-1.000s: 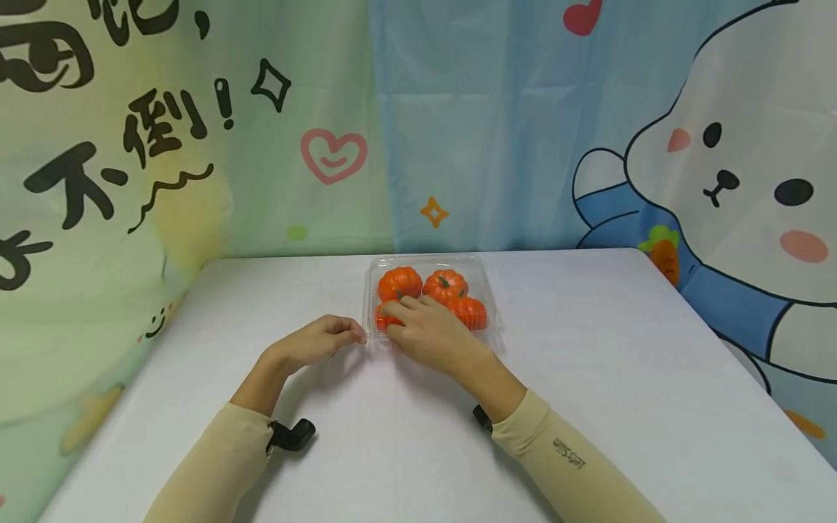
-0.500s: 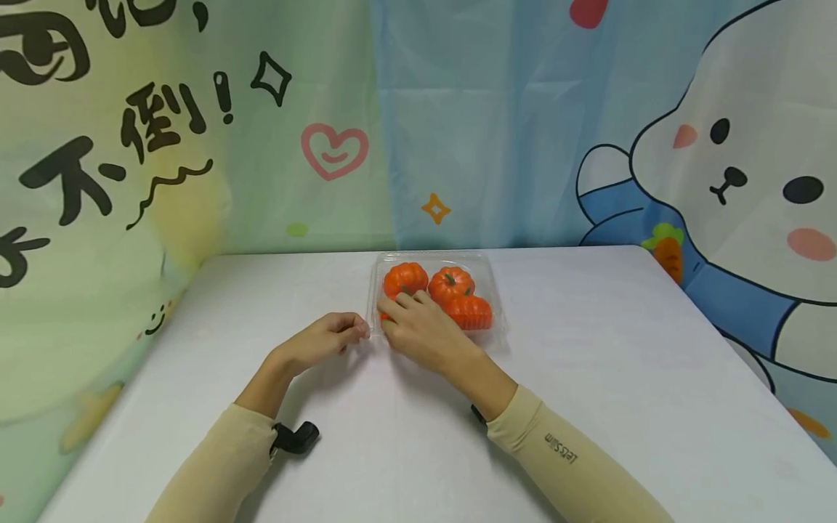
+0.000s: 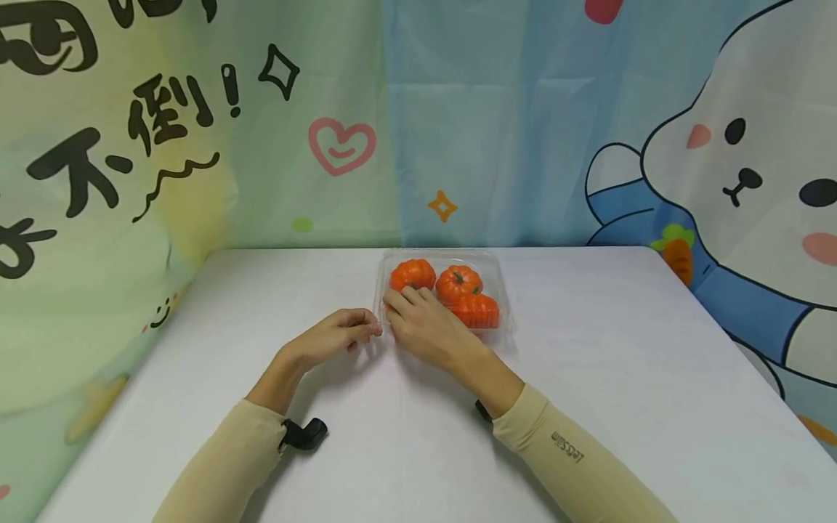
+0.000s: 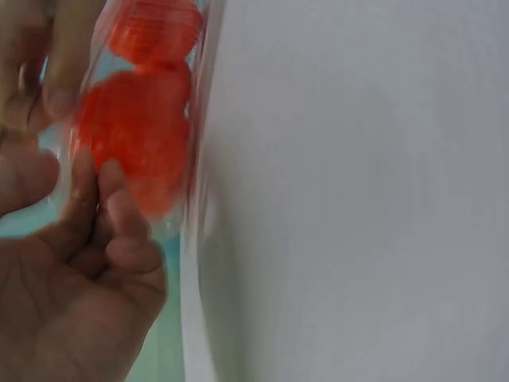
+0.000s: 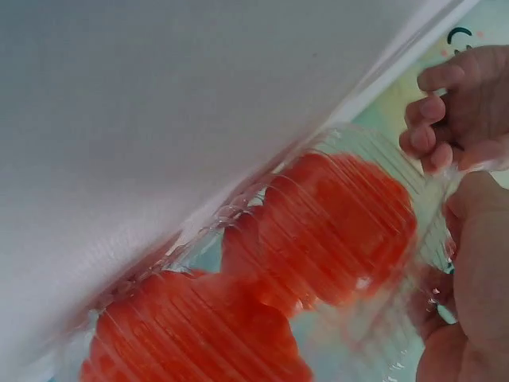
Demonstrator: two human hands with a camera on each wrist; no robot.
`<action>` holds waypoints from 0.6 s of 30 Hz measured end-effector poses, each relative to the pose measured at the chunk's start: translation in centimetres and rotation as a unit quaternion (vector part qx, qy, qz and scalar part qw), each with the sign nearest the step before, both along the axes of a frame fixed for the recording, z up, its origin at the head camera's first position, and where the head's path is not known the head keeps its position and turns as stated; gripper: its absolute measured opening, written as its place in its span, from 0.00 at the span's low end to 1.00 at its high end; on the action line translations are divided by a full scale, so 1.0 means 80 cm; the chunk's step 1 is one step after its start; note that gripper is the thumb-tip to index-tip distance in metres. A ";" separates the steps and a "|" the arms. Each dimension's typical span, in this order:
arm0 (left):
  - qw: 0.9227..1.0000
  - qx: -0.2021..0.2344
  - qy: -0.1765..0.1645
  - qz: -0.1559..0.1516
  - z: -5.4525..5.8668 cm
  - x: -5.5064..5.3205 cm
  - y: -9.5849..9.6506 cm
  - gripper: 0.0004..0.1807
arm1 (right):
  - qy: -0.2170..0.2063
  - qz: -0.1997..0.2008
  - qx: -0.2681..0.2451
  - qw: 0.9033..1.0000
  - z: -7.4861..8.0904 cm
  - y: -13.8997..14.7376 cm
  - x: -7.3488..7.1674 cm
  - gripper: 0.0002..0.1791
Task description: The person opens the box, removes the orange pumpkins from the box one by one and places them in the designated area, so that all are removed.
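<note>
A clear plastic clamshell box with several orange toy pumpkins inside stands at the back of the table. My right hand reaches over its front left part, fingers and thumb curled around the rim. This hand hides the front left pumpkin in the head view. At the front left corner my left hand has curled fingers, with thumb and fingertips pinching the box's edge. In the left wrist view both hands meet close together beside the ribbed plastic wall. The box's lid looks down over the pumpkins; its catch is hidden.
A white cloth covers the table. Behind it hangs a printed curtain with a cartoon animal on the right and large dark lettering on the left. Each wrist bears a black camera, the left camera showing most plainly.
My right hand has slid left along the box toward its front left corner, uncovering more of the right pumpkins. My left hand stays at that corner. The whole head view has shifted slightly.
</note>
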State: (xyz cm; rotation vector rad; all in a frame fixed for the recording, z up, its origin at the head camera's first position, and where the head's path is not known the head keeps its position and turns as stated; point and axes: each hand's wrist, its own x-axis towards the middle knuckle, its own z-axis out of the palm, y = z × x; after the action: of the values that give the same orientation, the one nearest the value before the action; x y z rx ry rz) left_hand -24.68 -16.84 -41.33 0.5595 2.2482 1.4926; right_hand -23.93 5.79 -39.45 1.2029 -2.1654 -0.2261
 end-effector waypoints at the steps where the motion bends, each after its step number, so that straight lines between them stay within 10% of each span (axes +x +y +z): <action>1: 1.000 0.002 0.006 0.002 0.000 0.000 0.001 0.12 | -0.002 0.004 0.001 1.000 0.000 -0.001 -0.001 0.06; 18: 0.999 -0.023 0.014 0.017 -0.003 0.000 0.001 0.12 | -0.030 0.060 -0.032 0.997 -0.001 -0.003 -0.007 0.04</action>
State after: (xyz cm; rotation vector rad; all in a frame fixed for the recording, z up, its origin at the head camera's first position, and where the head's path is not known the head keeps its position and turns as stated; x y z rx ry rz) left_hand -24.66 -16.80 -41.57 0.5325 2.3182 1.4542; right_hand -24.52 5.56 -39.57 1.3129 -2.1259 -0.0689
